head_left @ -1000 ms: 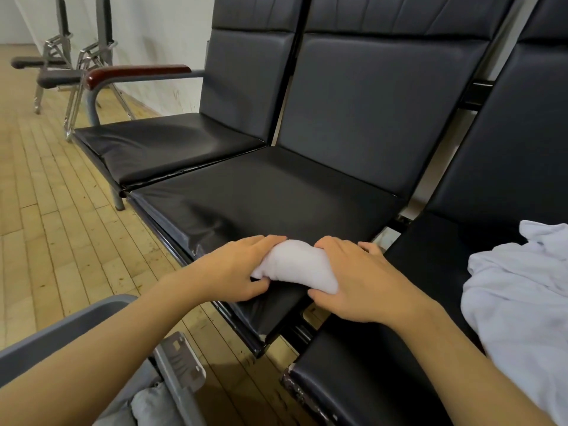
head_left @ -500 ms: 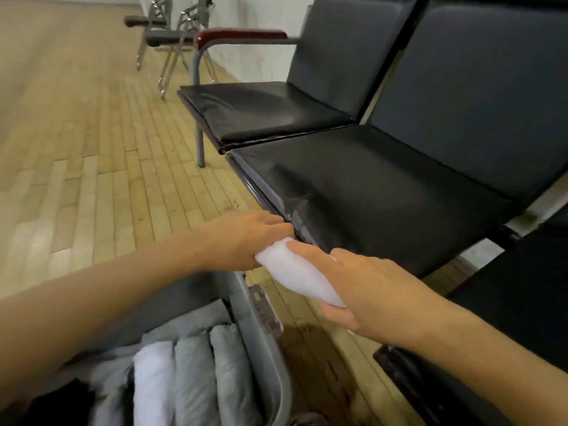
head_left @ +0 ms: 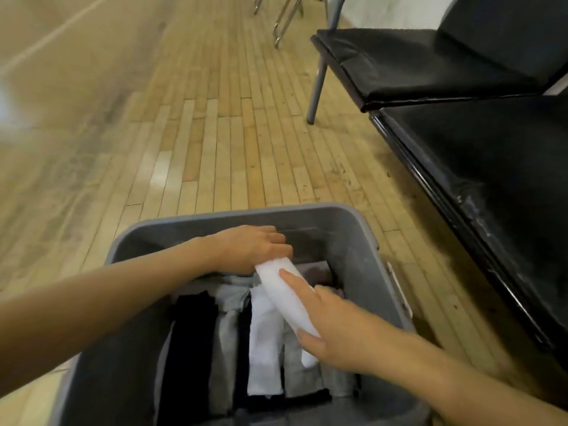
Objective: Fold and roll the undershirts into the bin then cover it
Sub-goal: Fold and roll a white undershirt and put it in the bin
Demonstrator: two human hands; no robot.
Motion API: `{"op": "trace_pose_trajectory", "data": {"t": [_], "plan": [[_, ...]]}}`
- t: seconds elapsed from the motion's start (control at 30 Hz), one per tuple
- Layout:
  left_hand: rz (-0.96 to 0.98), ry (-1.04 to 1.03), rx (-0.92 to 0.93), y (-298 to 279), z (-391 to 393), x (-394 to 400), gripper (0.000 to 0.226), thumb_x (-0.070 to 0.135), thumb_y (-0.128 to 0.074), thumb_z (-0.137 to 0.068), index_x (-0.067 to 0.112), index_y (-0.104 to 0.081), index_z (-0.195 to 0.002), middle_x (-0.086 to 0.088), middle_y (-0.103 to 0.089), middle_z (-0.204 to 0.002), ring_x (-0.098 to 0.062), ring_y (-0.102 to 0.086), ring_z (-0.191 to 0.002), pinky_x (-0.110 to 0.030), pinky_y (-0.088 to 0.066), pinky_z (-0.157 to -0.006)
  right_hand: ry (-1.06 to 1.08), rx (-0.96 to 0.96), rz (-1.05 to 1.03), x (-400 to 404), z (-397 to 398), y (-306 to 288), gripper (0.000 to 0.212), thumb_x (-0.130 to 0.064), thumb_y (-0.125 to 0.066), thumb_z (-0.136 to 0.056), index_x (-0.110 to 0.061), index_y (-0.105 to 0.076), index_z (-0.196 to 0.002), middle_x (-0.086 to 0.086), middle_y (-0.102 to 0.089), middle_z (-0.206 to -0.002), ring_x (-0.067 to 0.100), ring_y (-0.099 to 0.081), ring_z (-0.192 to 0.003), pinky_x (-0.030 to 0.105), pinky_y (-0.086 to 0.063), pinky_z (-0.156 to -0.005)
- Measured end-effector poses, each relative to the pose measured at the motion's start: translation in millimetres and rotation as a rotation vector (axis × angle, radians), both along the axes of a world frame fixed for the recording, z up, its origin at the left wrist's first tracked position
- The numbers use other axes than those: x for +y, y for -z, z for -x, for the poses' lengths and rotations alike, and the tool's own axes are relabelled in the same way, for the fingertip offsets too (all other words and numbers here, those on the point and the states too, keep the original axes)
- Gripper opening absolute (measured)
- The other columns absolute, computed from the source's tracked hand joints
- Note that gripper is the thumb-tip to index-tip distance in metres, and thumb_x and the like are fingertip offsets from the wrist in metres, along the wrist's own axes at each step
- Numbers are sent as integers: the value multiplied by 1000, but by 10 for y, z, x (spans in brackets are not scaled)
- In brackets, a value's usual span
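Roll's (head_left: 284, 290) ends hidden by hands (head_left: 335, 330)

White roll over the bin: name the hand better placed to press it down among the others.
Right, probably. The right hand lies along the white roll from above; the left hand only grips its far end by the bin wall.

Pale wood-strip floor (head_left: 190, 124) around me, black padded bench seats (head_left: 479, 167) at two o'clock, metal chair legs (head_left: 284, 16) at twelve

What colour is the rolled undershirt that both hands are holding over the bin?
White; the rolled undershirt shows best in the head view.
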State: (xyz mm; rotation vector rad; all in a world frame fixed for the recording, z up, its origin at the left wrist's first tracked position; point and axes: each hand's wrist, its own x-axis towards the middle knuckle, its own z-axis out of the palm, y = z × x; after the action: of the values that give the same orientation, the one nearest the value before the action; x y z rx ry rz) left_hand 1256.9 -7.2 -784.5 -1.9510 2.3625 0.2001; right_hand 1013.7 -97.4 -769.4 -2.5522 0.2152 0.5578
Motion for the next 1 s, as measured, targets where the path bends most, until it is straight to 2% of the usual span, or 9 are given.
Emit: {"op": "trace_pose_trajectory", "data": {"t": [0.07, 0.1, 0.17, 0.3, 0.47, 0.6, 0.77, 0.87, 1.0], "plan": [[-19, 24, -12, 188, -114, 119, 38, 27, -74, -91, 27, -54, -123, 3, -58, -110, -21, -52, -100, -41, -53, -79, -23, 36, -87, 143, -133, 188, 93, -41, -47, -102, -50, 31, -152, 17, -35, -152, 34, -58, -102, 50, -52, -83], [-16, 36, -23, 269, -150, 161, 39, 25, -74, -90, 25, -54, -124, 1, -58, -110, -22, -52, -100, -42, -53, -80, -35, 61, -122, 192, -189, 240, 92, -40, -47, -103, -51, 30, -152, 18, -32, -155, 34, -59, -99, 51, -52, -84], [-20, 55, -58, 454, -243, 258, 42, 23, -75, -90, 23, -54, -127, -2, -58, -116, -24, -52, -104, -42, -53, -83, -85, 117, -187, 280, -332, 344, 85, -36, -47, -106, -57, 21, -154, 19, -31, -155, 31, -58, -94, 44, -53, -81], [-89, 108, -131, 811, -359, 467, 44, 26, -69, -93, 21, -52, -134, -8, -56, -129, -27, -53, -114, -43, -54, -88, -165, 207, -265, 413, -554, 574, 64, -41, -49, -106, -59, -10, -153, 16, -42, -145, 33, -57, -101, 40, -51, -79], [-113, 193, -187, 1298, -325, 776, 53, 14, -73, -89, 22, -47, -135, -12, -48, -135, -32, -52, -120, -48, -55, -91, -272, 398, -318, 582, -619, 989, 70, -51, -58, -100, -56, -15, -155, 11, -42, -152, 34, -52, -130, 45, -48, -103], [-108, 227, -241, 1403, -275, 865, 62, 13, -75, -83, 24, -47, -137, -13, -44, -139, -34, -52, -123, -44, -55, -90, -296, 382, -315, 627, -560, 1122, 70, -49, -59, -101, -45, -22, -160, 4, -42, -155, 30, -46, -139, 45, -43, -112], [-179, 233, -365, 1277, -287, 825, 83, 14, -78, -79, 27, -34, -148, -18, -40, -148, -36, -48, -128, -48, -50, -98, -311, 184, -111, 491, -528, 850, 63, -40, -53, -105, -37, -24, -161, 4, -41, -151, 29, -47, -134, 44, -46, -102], [-177, 225, -404, 1010, -315, 760, 87, 12, -75, -85, 26, -25, -154, -20, -33, -152, -37, -45, -131, -50, -47, -102, -359, 16, 94, 375, -440, 522, 61, -39, -51, -105, -36, -23, -160, 5, -38, -154, 30, -41, -136, 47, -44, -104], [-111, 218, -388, 481, -265, 533, 91, 16, -78, -85, 28, -24, -157, -16, -33, -154, -35, -43, -131, -48, -47, -101, -377, -121, 351, 74, -207, -80, 60, -40, -50, -106, -34, -21, -158, 8, -30, -157, 34, -37, -136, 51, -40, -104]]}}
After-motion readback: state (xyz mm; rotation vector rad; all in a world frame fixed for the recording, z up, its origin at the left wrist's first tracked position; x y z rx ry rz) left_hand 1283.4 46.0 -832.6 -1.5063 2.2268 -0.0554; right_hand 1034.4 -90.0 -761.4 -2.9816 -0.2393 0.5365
